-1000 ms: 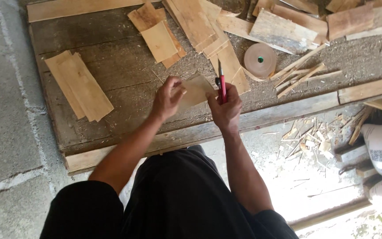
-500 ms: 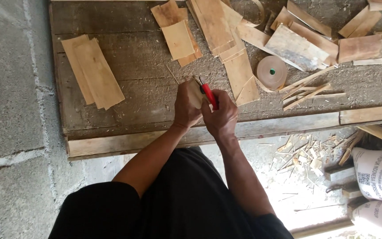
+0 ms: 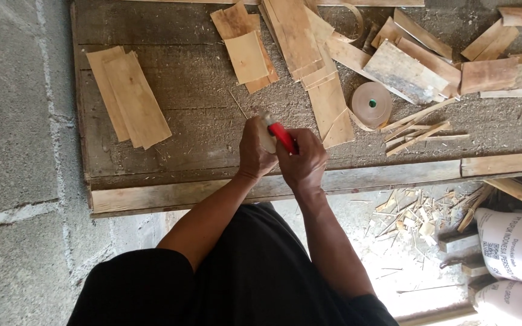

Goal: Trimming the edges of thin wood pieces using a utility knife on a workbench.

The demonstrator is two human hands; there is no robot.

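Over a worn wooden workbench (image 3: 200,115), my two hands meet close together. A red-handled cutter (image 3: 281,135) is gripped in my right hand (image 3: 302,160), its tip pointing up and left. My left hand (image 3: 255,151) is closed on a small thin wood piece (image 3: 267,140), mostly hidden between my fingers; the cutter's end rests against it. A stack of thin wood sheets (image 3: 129,96) lies to the left of my hands, and a roll of tan tape (image 3: 371,104) lies to the right.
Several wood sheets and offcuts (image 3: 309,54) pile up along the bench's far side. Thin slivers (image 3: 418,128) lie by the tape. A plank (image 3: 357,178) forms the near edge. Shavings (image 3: 418,211) litter the ground, and printed white sacks (image 3: 515,247) stand at lower right. A block wall (image 3: 13,151) is left.
My hands have drawn closer together, and the wood piece, earlier plainly visible in my left hand, is now mostly covered. The cutter has tilted from upright to slanting. The camera view shifted.
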